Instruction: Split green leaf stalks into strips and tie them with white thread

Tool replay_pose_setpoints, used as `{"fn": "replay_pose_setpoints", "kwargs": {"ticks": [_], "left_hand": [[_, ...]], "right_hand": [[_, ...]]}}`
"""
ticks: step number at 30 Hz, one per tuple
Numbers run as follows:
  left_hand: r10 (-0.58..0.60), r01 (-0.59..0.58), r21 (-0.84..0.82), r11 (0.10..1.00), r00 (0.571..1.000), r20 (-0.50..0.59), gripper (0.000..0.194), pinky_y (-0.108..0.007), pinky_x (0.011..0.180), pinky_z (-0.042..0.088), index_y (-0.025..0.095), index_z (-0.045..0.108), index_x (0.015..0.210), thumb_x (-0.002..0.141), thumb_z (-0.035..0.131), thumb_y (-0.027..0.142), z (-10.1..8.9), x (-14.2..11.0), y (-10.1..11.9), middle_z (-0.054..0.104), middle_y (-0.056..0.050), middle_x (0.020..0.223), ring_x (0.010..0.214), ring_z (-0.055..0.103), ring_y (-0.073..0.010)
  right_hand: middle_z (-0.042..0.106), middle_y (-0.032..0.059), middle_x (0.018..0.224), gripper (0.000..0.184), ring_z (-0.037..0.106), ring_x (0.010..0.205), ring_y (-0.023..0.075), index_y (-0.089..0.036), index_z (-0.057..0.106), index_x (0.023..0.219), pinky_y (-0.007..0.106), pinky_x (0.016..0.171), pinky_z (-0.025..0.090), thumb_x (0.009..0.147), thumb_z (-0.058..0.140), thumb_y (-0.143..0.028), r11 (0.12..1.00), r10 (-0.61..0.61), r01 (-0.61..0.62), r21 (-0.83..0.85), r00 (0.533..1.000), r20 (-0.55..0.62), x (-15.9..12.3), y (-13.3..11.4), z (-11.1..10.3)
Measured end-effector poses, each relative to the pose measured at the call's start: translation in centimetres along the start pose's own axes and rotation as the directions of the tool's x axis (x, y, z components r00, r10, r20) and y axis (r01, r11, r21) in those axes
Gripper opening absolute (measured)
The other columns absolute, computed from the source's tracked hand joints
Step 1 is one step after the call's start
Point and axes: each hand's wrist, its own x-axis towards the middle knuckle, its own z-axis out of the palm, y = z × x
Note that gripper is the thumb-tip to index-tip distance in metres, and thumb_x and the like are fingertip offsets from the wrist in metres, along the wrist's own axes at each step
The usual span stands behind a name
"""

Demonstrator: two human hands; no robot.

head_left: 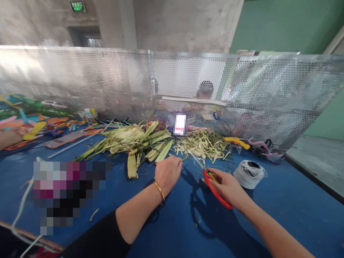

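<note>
My left hand (168, 172), with a gold bangle at the wrist, is closed in a pinch on a thin green husk strip (185, 158) that pokes out to the right. My right hand (227, 184) grips red-handled scissors (216, 190), their blades pointing up and left close to the strip's end. Beyond my left hand lies a heap of long pale-green husk leaves (129, 138). Past the scissors is a pile of curly cut husk shreds (206, 145). A spool of white thread (249, 173) stands beside my right hand.
A perforated metal screen (113, 82) runs along the back of the blue table (172, 229). A yellow-handled tool (238, 142) lies at the right. At the left are a ruler (80, 143), a phone (64, 139), coloured pieces and another person's hand (12, 138). A white cord (23, 204) hangs there.
</note>
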Motion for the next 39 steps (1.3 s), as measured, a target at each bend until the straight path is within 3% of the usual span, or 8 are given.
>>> {"fn": "replay_pose_setpoints", "kwargs": {"ticks": [10, 14, 16, 19, 23, 25, 32, 39], "left_hand": [[0.021, -0.021, -0.049, 0.999, 1.000, -0.005, 0.032, -0.027, 0.063, 0.036, 0.021, 0.068, 0.080, 0.090, 0.038, 0.028, 0.2, 0.0, -0.1, 0.067, -0.004, 0.084, 0.079, 0.061, -0.0178], [-0.065, 0.058, -0.280, 0.958, 0.998, -0.016, 0.024, -0.028, 0.067, 0.038, 0.021, 0.070, 0.077, 0.084, 0.048, 0.026, 0.2, 0.1, 0.0, 0.068, -0.006, 0.083, 0.081, 0.060, -0.0201], [-0.213, 0.217, -0.603, 0.767, 0.974, 0.079, 0.016, -0.028, 0.067, 0.039, 0.020, 0.071, 0.075, 0.078, 0.058, 0.027, 0.1, 0.3, -0.1, 0.067, -0.005, 0.078, 0.078, 0.059, -0.0195], [-0.314, 0.429, -0.873, 0.233, 0.882, 0.350, 0.017, -0.025, 0.059, 0.042, 0.018, 0.071, 0.080, 0.073, 0.065, 0.032, -0.2, 0.7, -0.2, 0.065, -0.003, 0.070, 0.064, 0.057, -0.0151], [-0.221, 0.485, -0.818, -0.308, 0.800, 0.558, 0.015, -0.017, 0.044, 0.035, 0.013, 0.070, 0.082, 0.073, 0.067, 0.025, -1.0, 1.2, -0.5, 0.052, 0.003, 0.055, 0.044, 0.043, -0.0051], [-0.169, 0.478, -0.757, -0.445, 0.785, 0.596, 0.012, -0.015, 0.040, 0.032, 0.012, 0.069, 0.083, 0.075, 0.066, 0.021, -1.3, 1.1, -0.5, 0.046, 0.005, 0.051, 0.041, 0.039, -0.0031], [-0.152, 0.433, -0.714, -0.550, 0.789, 0.595, 0.012, -0.014, 0.038, 0.034, 0.013, 0.062, 0.077, 0.084, 0.058, 0.022, -2.1, 0.6, 0.1, 0.046, 0.006, 0.052, 0.041, 0.043, -0.0031], [-0.069, 0.587, -0.653, -0.478, 0.716, 0.695, 0.021, -0.016, 0.047, 0.041, 0.012, 0.058, 0.067, 0.085, 0.057, 0.024, -0.7, -0.5, 1.9, 0.054, 0.003, 0.056, 0.046, 0.051, -0.0042]], "right_hand": [[0.074, 0.0017, 0.089, 0.035, 0.065, 0.078, 0.0239, -0.020, 0.071, 0.086, 0.028, 0.063, 0.048, 0.078, 0.055, -0.050, 0.997, -0.057, 0.057, -0.056, 0.998, 0.001, 0.1, 0.1, -0.2], [0.074, 0.0040, 0.087, 0.039, 0.066, 0.078, 0.0250, -0.019, 0.068, 0.102, 0.030, 0.063, 0.048, 0.080, 0.051, -0.047, 0.988, -0.066, 0.053, -0.147, 0.995, -0.080, 0.4, 0.8, -0.6], [0.073, 0.0071, 0.087, 0.041, 0.066, 0.081, 0.0264, -0.018, 0.064, 0.110, 0.032, 0.066, 0.047, 0.082, 0.048, -0.043, 0.953, -0.044, -0.009, -0.302, 0.985, -0.169, 0.4, 0.8, -0.7], [0.072, 0.0092, 0.082, 0.041, 0.068, 0.077, 0.0273, -0.017, 0.057, 0.116, 0.032, 0.062, 0.044, 0.081, 0.050, -0.036, 0.820, -0.011, -0.105, -0.563, 0.980, -0.200, -0.1, 0.3, -0.6], [0.071, 0.0069, 0.079, 0.025, 0.068, 0.076, 0.0263, -0.020, 0.058, 0.104, 0.028, 0.057, 0.039, 0.081, 0.051, -0.029, 0.690, -0.107, 0.084, -0.719, 0.994, 0.014, -1.1, -1.0, 0.3], [0.071, 0.0060, 0.082, 0.021, 0.068, 0.076, 0.0249, -0.021, 0.058, 0.101, 0.027, 0.057, 0.038, 0.082, 0.050, -0.027, 0.666, -0.132, 0.145, -0.732, 0.988, 0.076, -1.4, -1.4, 0.8], [0.068, 0.0078, 0.087, 0.023, 0.067, 0.072, 0.0236, -0.022, 0.064, 0.099, 0.028, 0.056, 0.043, 0.085, 0.050, -0.033, 0.597, -0.176, 0.146, -0.788, 0.983, 0.049, -1.9, -1.5, 0.9], [0.065, 0.0072, 0.097, 0.028, 0.064, 0.077, 0.0197, -0.023, 0.062, 0.102, 0.030, 0.072, 0.051, 0.084, 0.056, -0.043, 0.914, -0.391, 0.331, -0.236, 0.876, -0.283, -2.3, -2.4, 1.9]]}}
